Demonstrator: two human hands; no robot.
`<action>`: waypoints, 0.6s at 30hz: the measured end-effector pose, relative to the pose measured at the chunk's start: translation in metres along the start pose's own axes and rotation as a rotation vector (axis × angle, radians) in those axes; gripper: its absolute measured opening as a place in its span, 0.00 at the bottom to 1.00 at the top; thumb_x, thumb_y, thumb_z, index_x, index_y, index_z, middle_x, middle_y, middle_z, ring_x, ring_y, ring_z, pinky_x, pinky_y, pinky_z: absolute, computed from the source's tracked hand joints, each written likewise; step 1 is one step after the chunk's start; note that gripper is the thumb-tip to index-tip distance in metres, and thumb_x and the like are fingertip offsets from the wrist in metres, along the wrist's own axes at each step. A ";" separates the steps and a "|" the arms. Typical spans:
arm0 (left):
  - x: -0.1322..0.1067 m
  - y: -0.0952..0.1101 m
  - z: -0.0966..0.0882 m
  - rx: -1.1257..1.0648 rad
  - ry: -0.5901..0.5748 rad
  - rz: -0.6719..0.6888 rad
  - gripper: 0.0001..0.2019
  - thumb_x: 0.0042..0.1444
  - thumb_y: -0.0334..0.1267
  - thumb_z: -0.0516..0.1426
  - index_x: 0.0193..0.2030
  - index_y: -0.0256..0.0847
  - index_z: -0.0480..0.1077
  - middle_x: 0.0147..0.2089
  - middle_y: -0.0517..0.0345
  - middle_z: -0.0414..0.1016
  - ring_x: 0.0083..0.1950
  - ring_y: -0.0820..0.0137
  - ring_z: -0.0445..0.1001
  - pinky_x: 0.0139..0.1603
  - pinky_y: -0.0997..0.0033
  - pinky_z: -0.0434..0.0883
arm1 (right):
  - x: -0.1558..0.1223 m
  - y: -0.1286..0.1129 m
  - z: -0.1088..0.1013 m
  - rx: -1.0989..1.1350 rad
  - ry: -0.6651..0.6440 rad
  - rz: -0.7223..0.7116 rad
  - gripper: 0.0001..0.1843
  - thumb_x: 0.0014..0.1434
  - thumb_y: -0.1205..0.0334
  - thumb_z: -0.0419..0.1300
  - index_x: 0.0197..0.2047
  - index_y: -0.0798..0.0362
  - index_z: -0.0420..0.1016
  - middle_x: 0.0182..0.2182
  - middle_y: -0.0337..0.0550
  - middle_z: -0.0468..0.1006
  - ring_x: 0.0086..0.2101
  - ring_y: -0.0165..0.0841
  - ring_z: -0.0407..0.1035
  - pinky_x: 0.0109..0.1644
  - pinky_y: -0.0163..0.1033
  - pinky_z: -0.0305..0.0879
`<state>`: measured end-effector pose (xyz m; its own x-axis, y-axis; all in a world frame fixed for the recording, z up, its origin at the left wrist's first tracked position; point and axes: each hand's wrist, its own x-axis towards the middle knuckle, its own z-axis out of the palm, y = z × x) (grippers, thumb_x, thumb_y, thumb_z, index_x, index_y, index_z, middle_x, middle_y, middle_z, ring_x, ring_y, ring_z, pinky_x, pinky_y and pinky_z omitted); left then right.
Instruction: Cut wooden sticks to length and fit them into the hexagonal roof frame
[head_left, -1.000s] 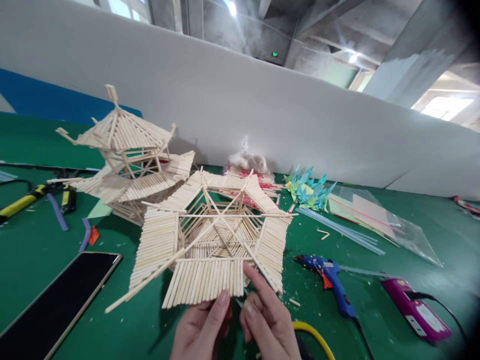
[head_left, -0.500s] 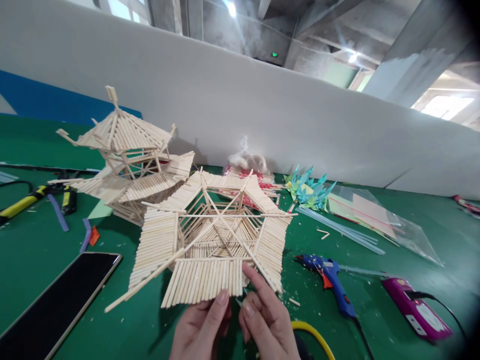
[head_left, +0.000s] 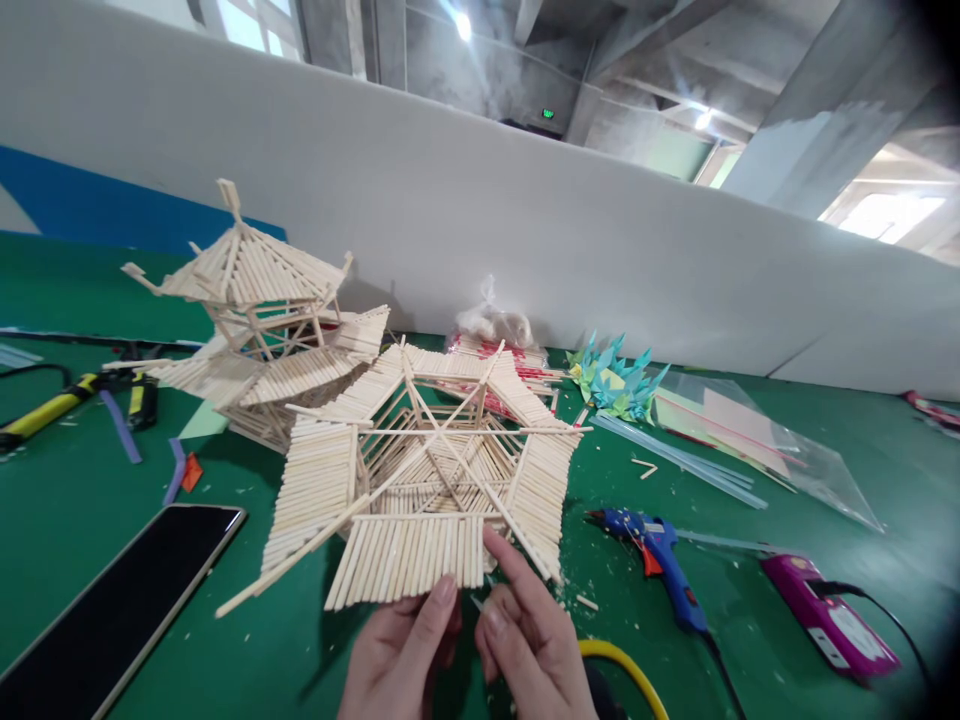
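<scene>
Head view: my left hand pinches the panel from lower centre; right hand, curled, grip unclear, touches its right end.

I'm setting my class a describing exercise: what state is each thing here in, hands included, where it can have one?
Front model, middle uncovered
Left hand, closed on that model's near edge
Right hand, partly curled, index extended
Rear model, upright, peak covered
Phone, screen dark
Glue gun, lying on its side
Magenta device, cable plugged in
White-filled bag, top gathered
</scene>
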<state>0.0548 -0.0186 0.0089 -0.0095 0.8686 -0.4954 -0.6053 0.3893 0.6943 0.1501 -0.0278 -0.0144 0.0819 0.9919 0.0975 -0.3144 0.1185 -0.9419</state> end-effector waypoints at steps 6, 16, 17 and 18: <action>-0.003 0.003 0.003 0.006 0.017 -0.005 0.10 0.33 0.40 0.68 0.23 0.39 0.76 0.20 0.63 0.75 0.28 0.71 0.71 0.31 0.77 0.69 | -0.009 0.001 -0.004 -0.061 0.005 -0.009 0.23 0.56 0.52 0.54 0.55 0.40 0.62 0.16 0.30 0.60 0.16 0.23 0.53 0.19 0.29 0.49; -0.019 -0.016 -0.022 0.502 -0.048 0.153 0.05 0.45 0.39 0.61 0.29 0.42 0.72 0.27 0.64 0.71 0.30 0.73 0.67 0.30 0.78 0.65 | -0.053 -0.020 -0.072 -0.602 0.280 0.044 0.14 0.55 0.53 0.54 0.41 0.50 0.71 0.19 0.34 0.62 0.20 0.28 0.57 0.22 0.31 0.54; -0.020 -0.017 -0.028 0.600 -0.067 0.197 0.05 0.47 0.40 0.60 0.29 0.43 0.71 0.27 0.65 0.69 0.29 0.72 0.66 0.29 0.78 0.64 | -0.055 -0.023 -0.080 -0.645 0.286 0.033 0.13 0.55 0.54 0.54 0.41 0.50 0.71 0.20 0.34 0.63 0.21 0.28 0.58 0.23 0.31 0.55; -0.021 -0.016 -0.035 0.710 -0.094 0.253 0.05 0.48 0.40 0.58 0.29 0.43 0.70 0.27 0.64 0.68 0.29 0.72 0.66 0.28 0.77 0.64 | -0.058 -0.024 -0.087 -0.675 0.286 0.027 0.13 0.56 0.54 0.54 0.42 0.50 0.70 0.21 0.35 0.64 0.21 0.28 0.59 0.24 0.31 0.57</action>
<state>0.0370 -0.0540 -0.0102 0.0072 0.9677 -0.2520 0.0640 0.2510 0.9659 0.2358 -0.0920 -0.0253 0.3547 0.9323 0.0706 0.3237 -0.0516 -0.9447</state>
